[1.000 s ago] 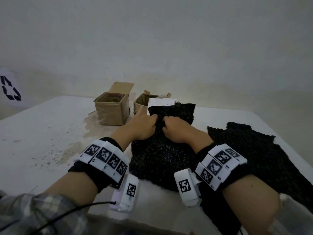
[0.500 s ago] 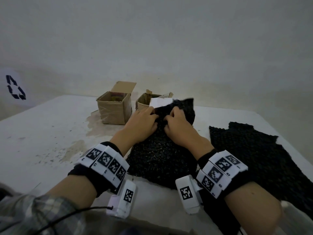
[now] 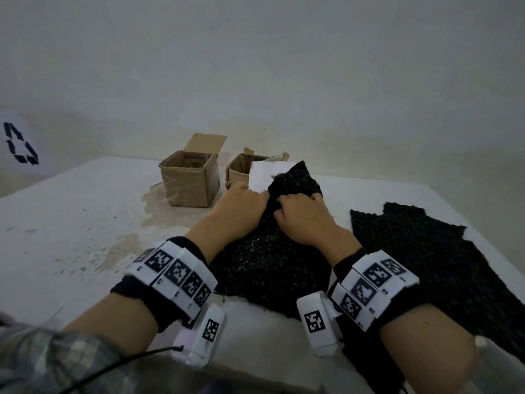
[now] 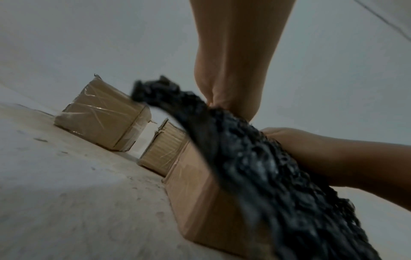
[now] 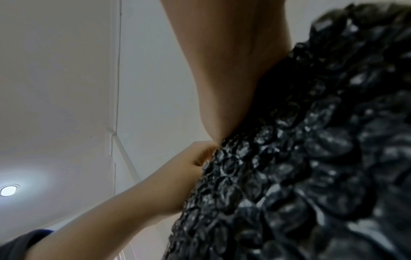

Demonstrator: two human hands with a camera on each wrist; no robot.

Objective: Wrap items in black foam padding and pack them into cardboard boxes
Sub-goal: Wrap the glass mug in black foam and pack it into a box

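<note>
A sheet of black foam padding [image 3: 270, 260] drapes over a cardboard box with a white top [image 3: 260, 176] in the middle of the table. My left hand [image 3: 245, 206] and right hand [image 3: 301, 216] sit side by side on top, fingers curled into the padding and bunching it. In the left wrist view the box's brown side [image 4: 200, 193] shows under the padding [image 4: 266, 176], with the right hand [image 4: 322, 154] gripping from the right. The right wrist view is filled by the padding [image 5: 311, 158], with the left hand [image 5: 177, 176] pinching its edge.
Two open cardboard boxes stand behind: a taped one [image 3: 190, 180] with something inside and a smaller one [image 3: 238, 169] next to it. A second black padding sheet [image 3: 431, 260] lies flat on the right. The white table [image 3: 71, 223] has stains at left; a wall lies behind.
Both hands have moved forward and up the box, pulling the padding with them. The padding's far edge now stands bunched in a peak over the white top.
</note>
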